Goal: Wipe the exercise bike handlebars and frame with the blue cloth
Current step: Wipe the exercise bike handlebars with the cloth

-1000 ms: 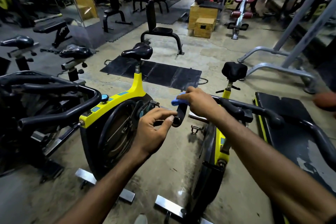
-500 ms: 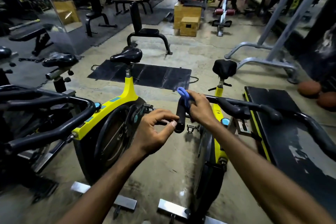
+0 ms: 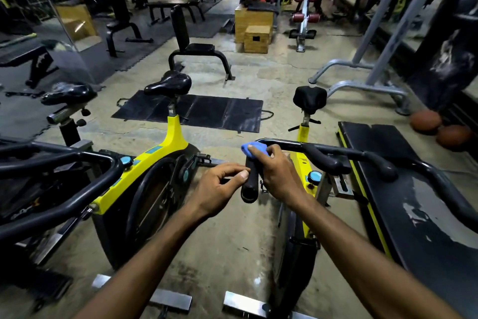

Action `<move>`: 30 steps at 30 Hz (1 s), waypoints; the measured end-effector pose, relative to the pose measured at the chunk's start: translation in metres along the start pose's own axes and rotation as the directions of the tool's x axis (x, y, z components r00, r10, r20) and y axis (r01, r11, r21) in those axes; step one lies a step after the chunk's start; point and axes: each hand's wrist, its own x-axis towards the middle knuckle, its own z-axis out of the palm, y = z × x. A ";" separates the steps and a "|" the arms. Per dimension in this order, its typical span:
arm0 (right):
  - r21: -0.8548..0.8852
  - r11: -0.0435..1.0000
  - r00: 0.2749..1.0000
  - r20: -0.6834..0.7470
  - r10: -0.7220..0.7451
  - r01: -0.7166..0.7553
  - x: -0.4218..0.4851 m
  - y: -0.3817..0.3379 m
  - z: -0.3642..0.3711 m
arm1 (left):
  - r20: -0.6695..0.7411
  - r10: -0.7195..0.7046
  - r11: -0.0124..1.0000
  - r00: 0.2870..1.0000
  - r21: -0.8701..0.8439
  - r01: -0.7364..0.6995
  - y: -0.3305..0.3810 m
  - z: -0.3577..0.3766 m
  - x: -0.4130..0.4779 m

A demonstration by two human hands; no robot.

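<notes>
Since the blue cloth sits bunched at the far end of the handlebar grip, any stroke must follow the grip's long axis, which runs toward us and down to its free end. Our right hand curls round cloth and bar together. Our left hand hovers just beside the free end, fingers loosely curled, thumb at the grip. Whether it pinches, we cannot tell.
</notes>
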 end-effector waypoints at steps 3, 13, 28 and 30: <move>-0.063 0.993 0.994 0.022 0.103 -0.101 0.009 0.015 0.003 | 0.050 -0.017 1.000 0.999 -0.004 0.017 -0.001 -0.001 0.005; -0.250 0.944 0.973 0.025 0.229 -0.216 0.013 0.018 0.011 | 0.095 -0.041 0.997 0.995 0.072 0.034 -0.008 -0.008 0.022; -0.322 0.787 0.848 -0.128 0.514 -0.526 0.008 0.009 0.014 | 0.182 0.035 0.967 0.983 0.240 -0.079 -0.017 -0.007 0.053; -0.304 0.753 0.809 -0.142 0.570 -0.584 0.014 0.005 0.019 | 0.209 0.046 0.961 0.977 0.259 -0.100 -0.017 -0.006 0.057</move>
